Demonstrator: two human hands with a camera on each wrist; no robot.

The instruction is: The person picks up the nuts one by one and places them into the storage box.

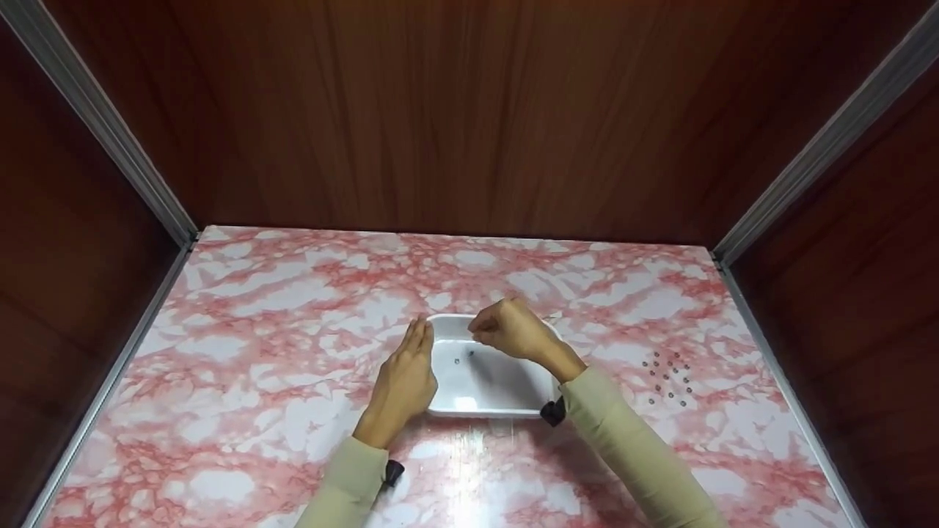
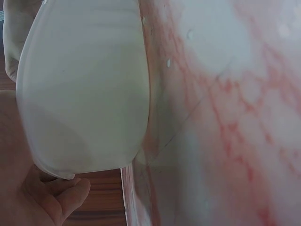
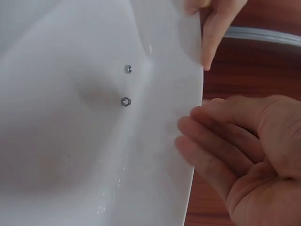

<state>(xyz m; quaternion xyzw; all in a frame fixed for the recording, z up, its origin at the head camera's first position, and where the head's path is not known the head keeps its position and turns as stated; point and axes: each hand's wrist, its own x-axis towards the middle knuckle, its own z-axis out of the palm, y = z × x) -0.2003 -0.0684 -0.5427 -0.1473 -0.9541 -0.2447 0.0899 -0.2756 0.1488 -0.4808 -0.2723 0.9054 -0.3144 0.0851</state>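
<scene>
A white rectangular tray (image 1: 506, 392) stands in the middle of the table. My left hand (image 1: 405, 378) rests along the tray's left side, fingers extended and touching the wall near the rim; in the left wrist view part of this hand (image 2: 42, 197) shows at the tray's corner. Over the far part of the tray hovers my right hand (image 1: 515, 331), its fingers loosely bent together. Nothing shows between these fingers (image 3: 207, 136) in the right wrist view. Inside the tray are two small metal hex nuts, one nut (image 3: 128, 69) near the other nut (image 3: 126, 101).
Several more small nuts (image 1: 670, 378) lie scattered on the table to the tray's right. The table (image 1: 257, 411) has a red and white marbled top. Dark wood panels (image 1: 440, 125) enclose it at the back and both sides, with metal strips at the corners.
</scene>
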